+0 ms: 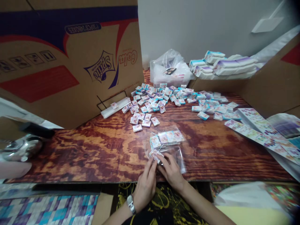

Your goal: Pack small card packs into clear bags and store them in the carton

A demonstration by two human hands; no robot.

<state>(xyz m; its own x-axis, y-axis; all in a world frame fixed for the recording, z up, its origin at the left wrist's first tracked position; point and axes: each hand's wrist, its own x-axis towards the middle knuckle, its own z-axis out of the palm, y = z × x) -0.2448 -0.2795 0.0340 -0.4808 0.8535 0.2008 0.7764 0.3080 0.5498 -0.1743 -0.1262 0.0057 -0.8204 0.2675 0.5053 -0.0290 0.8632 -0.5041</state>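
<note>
A clear plastic bag [180, 156] lies flat on the wooden table in front of me. Inside its far end sits a row of small printed boxes [163, 137] in white, blue and purple. My left hand [146, 181], with a watch on the wrist, has its fingertips closed on a small box [155, 154] at the bag's near left side. Against the same box press the fingers of my right hand [171, 170], which rests partly over the bag. The fingers hide part of this box, and whether it is fully inside the bag cannot be seen.
Many loose small boxes [161, 97] are scattered across the back of the table [93, 153]. A large carton [70, 62] stands left. Behind are clear bags [171, 67] and wrapped packs [234, 67]. Printed sheets [260, 134] lie right; a metal device [23, 148] is at left.
</note>
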